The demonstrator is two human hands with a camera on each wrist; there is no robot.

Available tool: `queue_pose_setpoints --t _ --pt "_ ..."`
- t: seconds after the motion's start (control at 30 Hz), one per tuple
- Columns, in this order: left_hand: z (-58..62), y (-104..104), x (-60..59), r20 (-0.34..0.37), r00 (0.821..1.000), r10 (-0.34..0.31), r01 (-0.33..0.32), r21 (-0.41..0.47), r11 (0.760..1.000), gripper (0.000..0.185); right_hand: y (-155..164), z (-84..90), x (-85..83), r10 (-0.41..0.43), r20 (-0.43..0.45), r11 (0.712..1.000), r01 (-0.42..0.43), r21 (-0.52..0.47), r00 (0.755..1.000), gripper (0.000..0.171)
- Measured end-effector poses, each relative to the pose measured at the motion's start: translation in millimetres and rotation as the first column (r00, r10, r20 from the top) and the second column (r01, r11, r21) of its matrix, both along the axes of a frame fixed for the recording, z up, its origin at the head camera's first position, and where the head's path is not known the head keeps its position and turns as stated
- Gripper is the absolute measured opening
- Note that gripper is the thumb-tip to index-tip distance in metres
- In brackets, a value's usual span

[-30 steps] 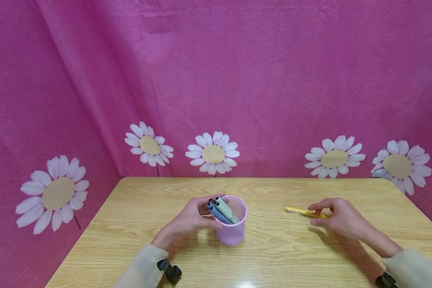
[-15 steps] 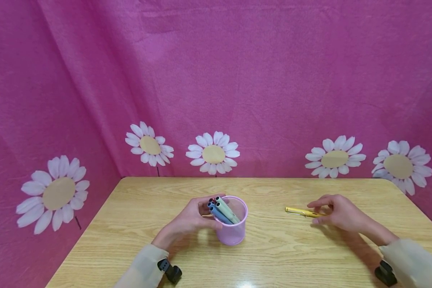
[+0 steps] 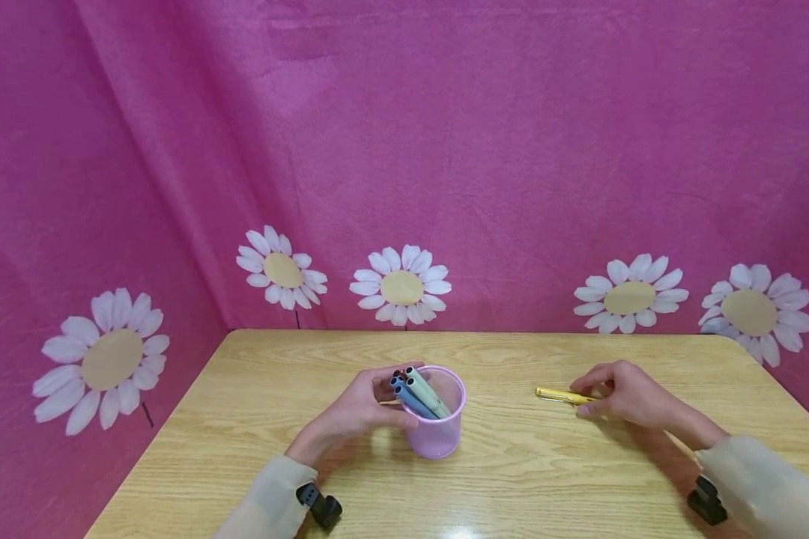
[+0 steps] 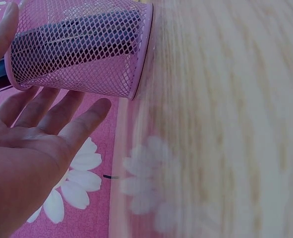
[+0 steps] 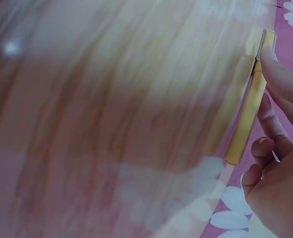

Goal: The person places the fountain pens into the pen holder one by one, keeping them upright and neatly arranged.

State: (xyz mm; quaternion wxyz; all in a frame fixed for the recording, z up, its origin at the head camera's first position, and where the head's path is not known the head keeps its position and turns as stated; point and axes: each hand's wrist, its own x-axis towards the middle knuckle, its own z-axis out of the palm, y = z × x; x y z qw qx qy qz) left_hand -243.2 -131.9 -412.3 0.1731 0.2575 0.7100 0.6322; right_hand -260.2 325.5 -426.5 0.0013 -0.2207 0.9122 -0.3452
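Observation:
A pink mesh pen cup [image 3: 434, 434] stands upright on the wooden table [image 3: 512, 479], with several pens [image 3: 418, 391] leaning to its left side. My left hand [image 3: 377, 404] holds the cup from the left, thumb on the near wall and fingers at the far rim. In the left wrist view the cup [image 4: 82, 49] sits between the thumb and the fingers of that hand [image 4: 42, 129]. To the right a yellow pen [image 3: 554, 394] lies flat on the table. My right hand [image 3: 589, 397] pinches its right end. The right wrist view shows the pen [image 5: 248, 114] under the fingertips [image 5: 272, 64].
Pink cloth with white daisies [image 3: 401, 286] hangs behind and to the left of the table. The table's back edge runs just beyond both hands. Black wrist mounts [image 3: 320, 507] sit on both sleeves near the front edge.
My right hand has slid a little to the left along the yellow pen and its fingers have closed on it. The left hand and the cup have stayed put.

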Motion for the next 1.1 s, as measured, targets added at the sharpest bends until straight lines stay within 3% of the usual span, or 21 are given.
queue_pose_setpoints --t 0.53,0.67,0.87,1.1 --pt "-0.3 0.3 0.1 -0.001 1.000 -0.006 0.006 0.002 1.000 0.082 -7.9 -0.6 1.9 0.094 0.001 0.995 -0.094 -0.021 0.996 0.021" --pt "-0.2 0.6 0.1 0.000 1.000 -0.010 0.010 0.006 1.000 0.082 -4.8 -0.1 1.7 0.090 -0.014 0.996 -0.090 -0.019 0.996 0.023" --pt "0.3 0.7 0.5 0.004 1.000 -0.003 0.003 0.000 1.000 0.079 -4.1 -1.3 2.5 0.068 0.049 0.997 -0.067 -0.024 0.997 0.022" --pt "0.8 0.6 1.1 0.001 1.000 0.003 -0.003 -0.006 1.000 0.079 -9.1 -3.8 3.3 0.069 0.060 0.997 -0.068 -0.026 0.996 0.020"
